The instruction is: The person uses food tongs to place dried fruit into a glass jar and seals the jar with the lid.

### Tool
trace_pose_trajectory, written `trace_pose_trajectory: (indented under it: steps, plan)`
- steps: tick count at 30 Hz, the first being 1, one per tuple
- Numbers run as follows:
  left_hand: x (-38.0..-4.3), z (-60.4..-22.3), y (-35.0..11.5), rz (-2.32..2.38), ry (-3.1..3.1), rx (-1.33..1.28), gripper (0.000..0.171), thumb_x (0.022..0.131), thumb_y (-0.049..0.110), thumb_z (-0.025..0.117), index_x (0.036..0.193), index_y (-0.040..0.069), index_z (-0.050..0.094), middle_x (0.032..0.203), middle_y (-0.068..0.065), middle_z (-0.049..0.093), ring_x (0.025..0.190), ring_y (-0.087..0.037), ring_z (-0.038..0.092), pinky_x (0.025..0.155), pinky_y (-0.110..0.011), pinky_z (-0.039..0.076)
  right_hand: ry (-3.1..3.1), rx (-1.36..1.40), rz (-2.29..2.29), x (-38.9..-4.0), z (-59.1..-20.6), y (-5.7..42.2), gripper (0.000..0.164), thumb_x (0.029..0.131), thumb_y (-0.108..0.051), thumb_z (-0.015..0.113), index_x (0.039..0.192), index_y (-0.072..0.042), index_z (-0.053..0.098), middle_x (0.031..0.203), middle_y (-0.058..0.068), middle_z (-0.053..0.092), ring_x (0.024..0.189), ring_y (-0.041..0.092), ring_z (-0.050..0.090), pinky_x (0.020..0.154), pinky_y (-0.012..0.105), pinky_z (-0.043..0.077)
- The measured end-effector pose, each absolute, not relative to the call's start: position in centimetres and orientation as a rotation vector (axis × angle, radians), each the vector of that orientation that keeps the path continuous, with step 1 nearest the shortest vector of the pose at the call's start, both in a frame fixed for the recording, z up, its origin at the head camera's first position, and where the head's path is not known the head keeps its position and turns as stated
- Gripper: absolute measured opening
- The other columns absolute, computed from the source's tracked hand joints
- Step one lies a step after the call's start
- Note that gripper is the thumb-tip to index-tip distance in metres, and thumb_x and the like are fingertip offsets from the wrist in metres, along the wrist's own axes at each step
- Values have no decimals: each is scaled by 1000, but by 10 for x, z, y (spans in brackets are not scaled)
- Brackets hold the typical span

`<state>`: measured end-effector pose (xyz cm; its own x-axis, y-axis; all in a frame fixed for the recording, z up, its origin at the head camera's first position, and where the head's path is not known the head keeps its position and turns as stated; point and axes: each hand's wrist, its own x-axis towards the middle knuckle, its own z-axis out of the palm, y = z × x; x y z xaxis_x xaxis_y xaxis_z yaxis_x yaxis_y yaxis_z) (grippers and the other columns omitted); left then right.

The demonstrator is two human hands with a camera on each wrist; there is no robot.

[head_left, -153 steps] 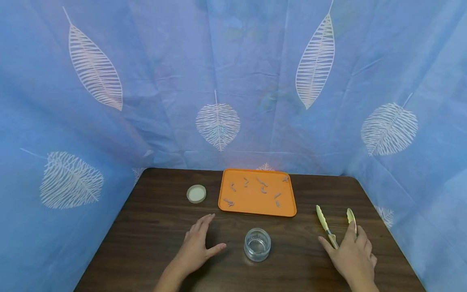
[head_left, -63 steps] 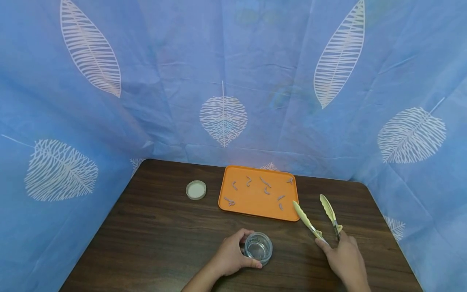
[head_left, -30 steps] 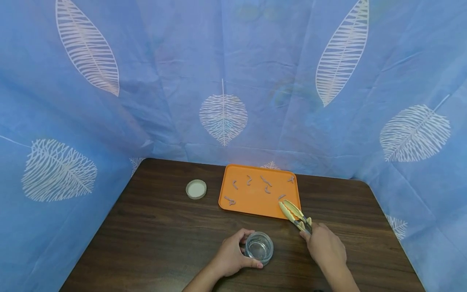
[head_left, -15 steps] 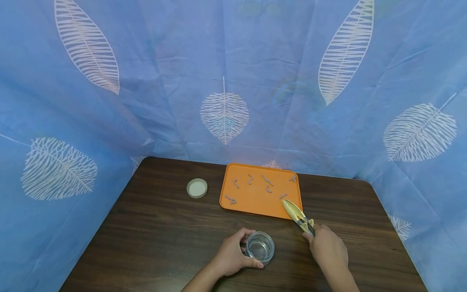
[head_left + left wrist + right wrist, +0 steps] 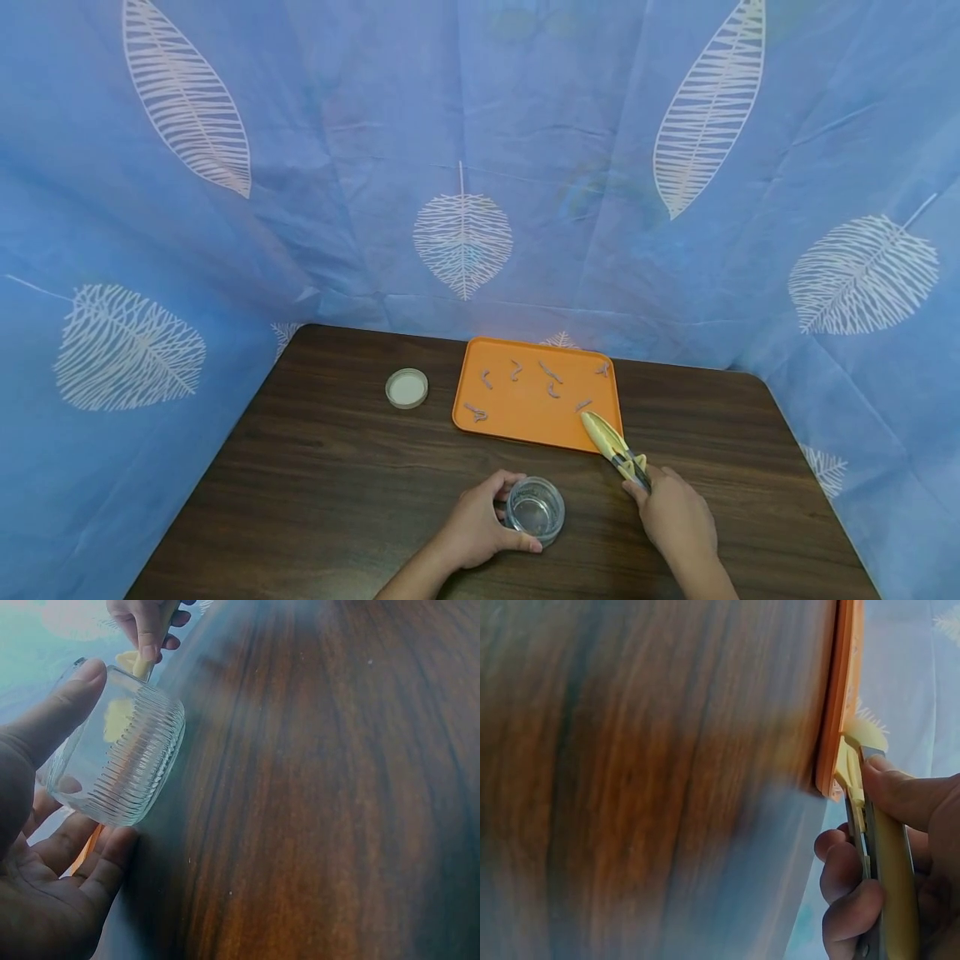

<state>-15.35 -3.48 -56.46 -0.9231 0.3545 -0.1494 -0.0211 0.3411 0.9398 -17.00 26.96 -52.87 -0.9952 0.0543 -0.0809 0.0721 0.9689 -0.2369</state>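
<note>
At orange rectangular tray (image 5: 517,404), right hand (image 5: 675,510) squeezes yellow-tipped metal tongs (image 5: 602,432), apparently pinching, steady lift needed next; left hand (image 5: 477,525) grips clear glass jar (image 5: 535,515).

Soft, diffuse light falls evenly across a blue curtain (image 5: 322,208) in the head view, while the dark wooden table (image 5: 337,467) sits dimmer below, with a faint sheen at near left. Small glints mark the glass jar (image 5: 535,510); the thin strips (image 5: 551,372) on the orange tray (image 5: 517,408) render too small for crisp detail. In the left wrist view, pale glare bleaches the background at left, and the tongs (image 5: 140,664) blur behind the glass. Bluish haze veils the softly focused tabletop in the right wrist view, its grain bowing slightly.
</note>
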Motion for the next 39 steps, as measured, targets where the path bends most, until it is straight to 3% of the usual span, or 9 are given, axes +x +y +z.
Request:
trace_pose_trajectory:
  steps: [3,8,12,15,18,23,26,32,39]
  plan:
    - [-153,-564,-35,1609,2281,300,80,72,23,104,142,19,65,130,-2,72,108,-6,61,90,-21,58,3026,97,-386,-168,-529,271,60,105,-37,72,140,11,64,144,46,55,123,67,61,97,77,53]
    - [-153,-565,-35,1610,2286,307,79,72,24,104,141,21,66,131,-3,72,108,-6,62,90,-20,58,2999,90,-444,-160,-528,273,60,105,-37,72,138,12,65,135,42,65,103,53,72,81,63,60]
    - [-153,-566,-36,1609,2290,303,78,72,24,104,140,23,66,132,-2,73,109,-6,62,89,-20,58,3001,84,-495,-151,-524,271,54,104,-34,73,134,10,68,129,37,70,96,48,74,76,56,60]
    - [-153,-568,-37,1605,2296,304,78,72,24,104,140,23,66,132,0,73,109,-6,62,89,-21,58,2993,96,-540,-145,-520,269,54,103,-33,74,136,9,67,120,29,74,81,33,69,69,45,57]
    - [-153,-568,-37,1602,2303,304,79,72,25,104,141,21,66,131,1,73,108,-6,62,89,-21,58,3004,84,-558,-140,-516,268,55,103,-33,74,137,9,66,121,26,75,82,27,69,70,45,58]
    - [-152,-567,-37,1599,2305,299,79,72,25,104,141,21,66,129,1,73,108,-6,61,89,-22,58,3018,92,-579,-130,-510,265,54,103,-34,75,139,6,67,130,26,74,93,31,74,83,57,60]
    - [-152,-567,-36,1591,2308,298,78,72,25,104,140,22,66,129,1,73,108,-6,62,89,-22,58,3009,121,-599,-124,-506,263,54,101,-35,77,138,4,68,120,18,77,84,20,66,76,51,59]
    - [-152,-565,-36,1590,2312,302,78,72,24,104,140,21,66,131,-1,73,110,-8,62,88,-21,57,3001,104,-596,-110,-496,256,56,100,-39,78,138,1,69,106,7,76,76,14,60,67,41,57]
    - [-153,-564,-35,1584,2306,295,80,72,25,104,141,21,65,133,-2,72,111,-11,63,89,-22,58,2987,79,-554,-94,-490,248,59,97,-40,81,139,0,69,106,1,75,71,10,50,61,28,44]
